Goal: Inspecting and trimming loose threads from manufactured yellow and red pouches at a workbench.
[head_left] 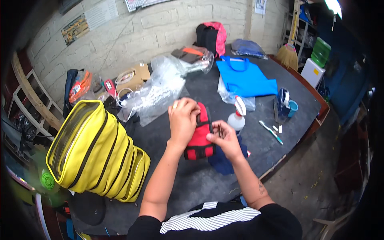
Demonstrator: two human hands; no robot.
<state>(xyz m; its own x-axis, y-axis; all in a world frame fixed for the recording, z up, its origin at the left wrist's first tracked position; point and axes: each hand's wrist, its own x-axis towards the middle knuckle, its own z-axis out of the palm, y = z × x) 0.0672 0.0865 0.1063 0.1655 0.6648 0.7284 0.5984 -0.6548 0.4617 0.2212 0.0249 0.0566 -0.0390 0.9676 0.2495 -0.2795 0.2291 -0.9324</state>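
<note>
A small red pouch (199,138) with black trim and black straps is held up over the dark table in front of me. My left hand (183,122) is closed on its upper left side, with the fingertips bent over near the top edge. At the pouch's right edge, my right hand (227,140) is closed with its thumb against the red fabric. Something small and dark shows between the right fingers, too small to name. Below the right hand lies a dark blue cloth (222,162), and just behind that hand stands a white spray bottle (236,120) with a red-and-white head.
A stack of yellow zipped bags (98,154) stands at the left. Clear plastic bags (160,88) and a cardboard piece (138,76) lie behind. A blue tote bag (248,78), a brush (271,133) and a blue cup (293,107) are on the right. A backpack (206,36) leans on the wall.
</note>
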